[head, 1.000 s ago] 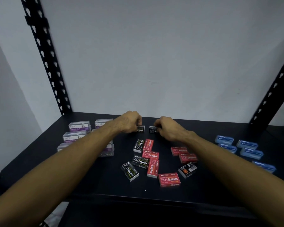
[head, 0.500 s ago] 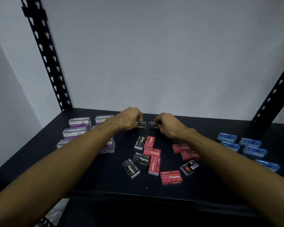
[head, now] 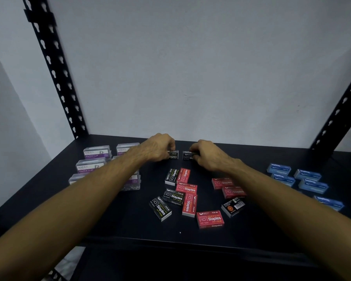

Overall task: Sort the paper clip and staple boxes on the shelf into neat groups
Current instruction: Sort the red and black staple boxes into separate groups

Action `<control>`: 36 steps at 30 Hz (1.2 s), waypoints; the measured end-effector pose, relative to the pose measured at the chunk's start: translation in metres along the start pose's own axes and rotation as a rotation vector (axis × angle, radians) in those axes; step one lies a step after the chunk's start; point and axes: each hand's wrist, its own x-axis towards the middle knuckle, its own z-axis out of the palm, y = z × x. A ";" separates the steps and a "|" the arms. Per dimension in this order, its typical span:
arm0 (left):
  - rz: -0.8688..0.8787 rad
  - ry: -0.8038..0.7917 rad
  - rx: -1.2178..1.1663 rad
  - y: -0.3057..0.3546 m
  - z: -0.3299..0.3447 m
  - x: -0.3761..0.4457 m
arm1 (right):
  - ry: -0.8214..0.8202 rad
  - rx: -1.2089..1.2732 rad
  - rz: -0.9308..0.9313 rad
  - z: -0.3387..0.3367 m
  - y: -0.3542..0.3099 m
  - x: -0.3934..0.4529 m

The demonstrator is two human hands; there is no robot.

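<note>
Over at nine o'clock on the black shelf we have the clear paper clip boxes with purple labels, bunched in rows and partly hidden under our left forearm. Coming across, our left hand is up at twelve o'clock, fingers curled down around a black staple box, white "Staples" lettering showing on its face. Just beside it, a small gap apart, sits a second black staple box, and our right hand has its fingers curled onto that one from the right side. Both boxes stand near the back edge of the shelf.

At the centre, toward six o'clock, we see the unsorted pile: red staple boxes and black ones mixed at odd angles, some touching, some overlapping. One red box lies alone at the front, and a black box with an orange circle and barcode sits just beside the right forearm.

Out at three o'clock, the blue boxes are loosely gathered, well apart from the pile, their lettering too blurred to read.
</note>
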 end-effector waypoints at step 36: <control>0.118 0.020 -0.068 0.061 -0.015 -0.067 | 0.068 -0.025 0.109 -0.054 -0.003 -0.112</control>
